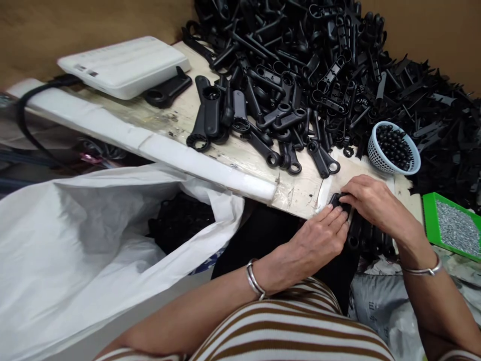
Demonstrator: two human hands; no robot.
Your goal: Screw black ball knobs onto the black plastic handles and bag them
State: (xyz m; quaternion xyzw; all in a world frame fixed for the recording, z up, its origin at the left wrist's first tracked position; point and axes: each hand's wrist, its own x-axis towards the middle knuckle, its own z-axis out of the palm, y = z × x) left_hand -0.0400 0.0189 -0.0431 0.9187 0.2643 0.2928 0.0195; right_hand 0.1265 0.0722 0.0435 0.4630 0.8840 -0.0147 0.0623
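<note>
At the table's front edge my left hand (326,231) is closed around a black plastic part (335,199), its fingers lying over most of it. My right hand (370,199) pinches at the far end of the same part, thumb and fingertips together; whether a small piece sits between them is hidden. Several more black plastic handles (355,233) lie under and beside my right wrist. Just beyond my hands is a loose handle with a ring-shaped end (323,159). A pale blue basket (372,150) of small black balls (394,147) stands behind my right hand.
A large heap of black plastic parts (285,60) covers the back and right. A green tray (430,220) of small metal pieces (456,228) is at the right. A white box-shaped device (124,65) with a black cable stands left. An open white sack (93,240) hangs below the padded edge (169,155).
</note>
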